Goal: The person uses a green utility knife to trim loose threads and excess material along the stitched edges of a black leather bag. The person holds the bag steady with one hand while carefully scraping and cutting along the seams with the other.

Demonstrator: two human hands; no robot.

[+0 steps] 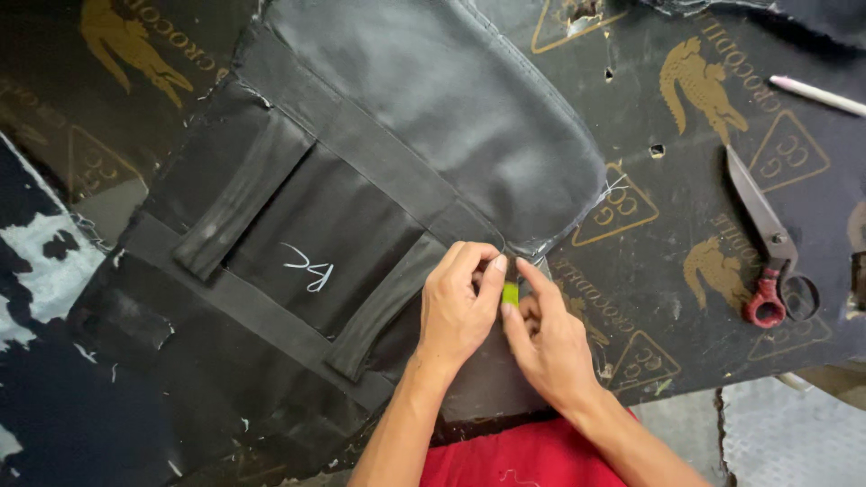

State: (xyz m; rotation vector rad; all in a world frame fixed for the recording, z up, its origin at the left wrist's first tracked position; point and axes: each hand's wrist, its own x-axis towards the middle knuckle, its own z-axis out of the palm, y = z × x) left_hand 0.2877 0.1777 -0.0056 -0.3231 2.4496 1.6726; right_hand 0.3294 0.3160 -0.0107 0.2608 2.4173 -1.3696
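Small green piece (511, 294) pinched between left hand (460, 307) and right hand (546, 347) fingers over black fabric (361, 180); mostly hidden, kind unclear. Scissors (765, 243) far right.

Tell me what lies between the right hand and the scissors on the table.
In the head view, only bare printed table covering lies between the right hand and the red-handled scissors; nothing else sits on that stretch.
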